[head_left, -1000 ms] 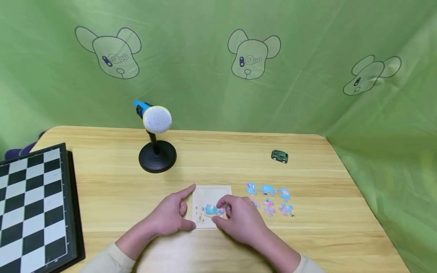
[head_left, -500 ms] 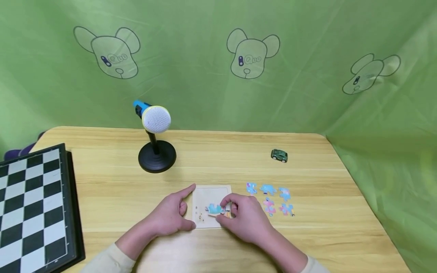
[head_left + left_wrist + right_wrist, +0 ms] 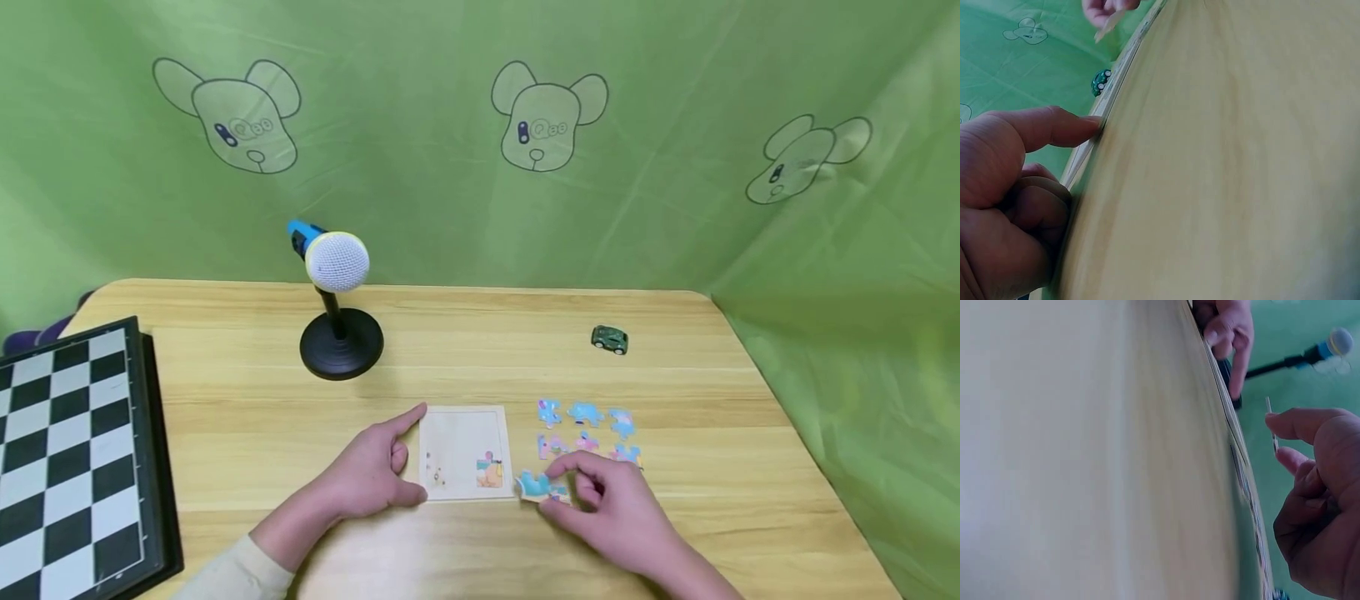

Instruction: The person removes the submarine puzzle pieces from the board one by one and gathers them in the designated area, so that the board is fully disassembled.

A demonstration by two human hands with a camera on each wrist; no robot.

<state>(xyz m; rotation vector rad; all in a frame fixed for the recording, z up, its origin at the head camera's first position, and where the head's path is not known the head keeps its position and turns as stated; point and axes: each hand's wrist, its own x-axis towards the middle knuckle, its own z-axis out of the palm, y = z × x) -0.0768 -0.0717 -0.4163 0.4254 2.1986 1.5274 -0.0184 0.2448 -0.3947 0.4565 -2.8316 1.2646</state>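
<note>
In the head view, a shallow square puzzle tray (image 3: 461, 437) lies flat on the table, with one orange-and-pink puzzle piece (image 3: 490, 472) in its lower right corner. My left hand (image 3: 371, 471) is at the tray's left side, straight index finger and thumb touching the left corners, the other fingers folded in. Just right of the tray, my right hand (image 3: 618, 508) pinches a mostly blue puzzle piece (image 3: 533, 485) between thumb and index finger. The right wrist view shows this piece edge-on, raised off the table. Other loose puzzle pieces (image 3: 585, 413) lie in two rows beyond the right hand, some partly covered by it.
A microphone (image 3: 337, 262) on a black round stand (image 3: 341, 346) stands at the back left. A checkered game board (image 3: 71, 450) lies at the left edge. Toward the back right sits a small green toy car (image 3: 610, 339). A green curtain (image 3: 420, 208) hangs behind the table.
My right hand has carried the pinched blue puzzle piece rightward out of the tray, uncovering the piece in its corner. The left hand has stayed at the tray's left edge.
</note>
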